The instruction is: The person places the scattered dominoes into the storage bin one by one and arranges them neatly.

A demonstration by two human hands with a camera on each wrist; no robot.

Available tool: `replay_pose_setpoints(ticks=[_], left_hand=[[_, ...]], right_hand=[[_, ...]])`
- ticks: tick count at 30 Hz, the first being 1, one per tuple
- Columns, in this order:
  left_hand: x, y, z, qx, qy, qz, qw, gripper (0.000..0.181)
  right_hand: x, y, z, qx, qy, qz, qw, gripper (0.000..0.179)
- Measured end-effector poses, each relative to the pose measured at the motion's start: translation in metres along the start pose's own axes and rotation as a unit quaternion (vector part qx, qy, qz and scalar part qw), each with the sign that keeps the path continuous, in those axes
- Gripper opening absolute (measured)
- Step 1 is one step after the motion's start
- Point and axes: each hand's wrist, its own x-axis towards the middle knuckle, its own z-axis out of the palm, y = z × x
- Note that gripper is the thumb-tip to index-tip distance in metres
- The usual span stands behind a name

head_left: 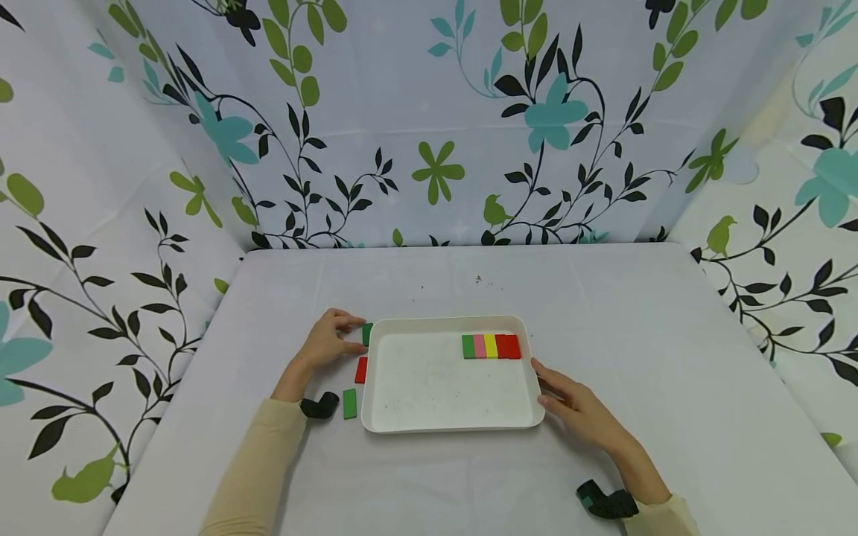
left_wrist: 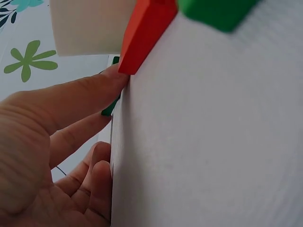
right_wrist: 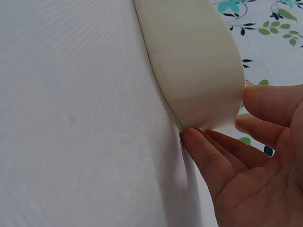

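At the upper left corner of the white tray (head_left: 442, 406), my left hand (head_left: 330, 339) pinches a green block (head_left: 367, 333) between thumb and finger. The left wrist view shows that green block (left_wrist: 108, 109) mostly hidden behind the fingers. Just below the hand lies a red block (head_left: 361, 370), and below that a second green block (head_left: 350, 403). My right hand (head_left: 579, 409) grips the tray's right edge. In the right wrist view, fingertips (right_wrist: 190, 136) touch the low side of the tray wall (right_wrist: 199, 71), while others touch its rim.
Inside the tray, at upper right, a row of green (head_left: 468, 347), pink (head_left: 479, 347), yellow (head_left: 491, 347) and red (head_left: 509, 347) blocks lies side by side. A white cloth covers the table (head_left: 442, 484). Leaf-patterned curtains (head_left: 415, 97) hang behind and at both sides.
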Motion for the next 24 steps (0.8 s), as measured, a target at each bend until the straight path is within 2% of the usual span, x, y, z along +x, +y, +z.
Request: replay_pose_setpoints(ticks=[8, 13, 17, 20, 24], left_hand=[[0.002, -0.003, 0.003, 0.005, 0.012, 0.011, 0.9999, 0.052], [0.003, -0.004, 0.002, -0.014, 0.024, 0.008, 0.9996, 0.052], [0.003, -0.007, 0.002, -0.057, 0.043, -0.011, 0.9974, 0.052], [0.003, -0.009, 0.001, -0.099, 0.058, -0.032, 0.9929, 0.053], [0.004, -0.011, -0.001, -0.132, 0.080, -0.053, 0.9865, 0.055]], right_hand=[[0.000, 0.001, 0.000, 0.003, 0.000, -0.001, 1.0000, 0.059], [0.000, 0.002, 0.000, 0.006, -0.001, -0.004, 1.0000, 0.059], [0.000, 0.003, -0.001, 0.004, 0.000, -0.006, 1.0000, 0.059], [0.000, 0.003, -0.001, 0.002, 0.000, -0.004, 1.0000, 0.059], [0.000, 0.003, 0.000, -0.005, 0.001, 0.003, 1.0000, 0.059]])
